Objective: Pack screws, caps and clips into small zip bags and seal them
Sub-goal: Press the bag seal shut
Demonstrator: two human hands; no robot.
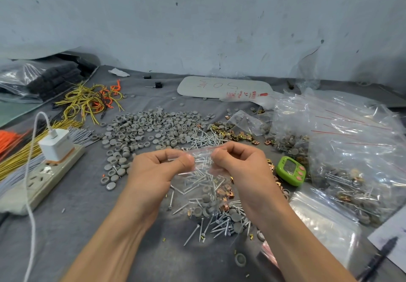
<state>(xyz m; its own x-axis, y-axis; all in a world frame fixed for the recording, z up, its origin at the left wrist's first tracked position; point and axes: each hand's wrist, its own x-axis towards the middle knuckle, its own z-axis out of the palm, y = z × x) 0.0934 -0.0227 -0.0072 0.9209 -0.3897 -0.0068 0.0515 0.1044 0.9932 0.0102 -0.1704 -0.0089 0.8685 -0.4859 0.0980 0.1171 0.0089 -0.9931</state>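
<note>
Zip bag (204, 179) was small and clear. It was held up just above the gray table (87, 215), in the middle and close to the person. The left hand (158, 167) pinched the top edge of the bag on one side, with its thumb and curled fingers. The right hand (239, 163) pinched the top edge on the other side in the same way. I could not tell if the top was sealed. Inside the bag lay screws (197, 175), gray caps (206, 198) and copper clips (222, 193). More loose screws (219, 226) lay on the table under the bag. Behind the hands was a big heap of caps (142, 132), with gold clips (228, 133) beside it. A green timer (291, 170) sat just beside the right hand. Big clear bags (351, 149) lay at the right. A power strip (44, 174) with a white charger (56, 144) lay at the left, and yellow wires (87, 101) lay farther back.
</note>
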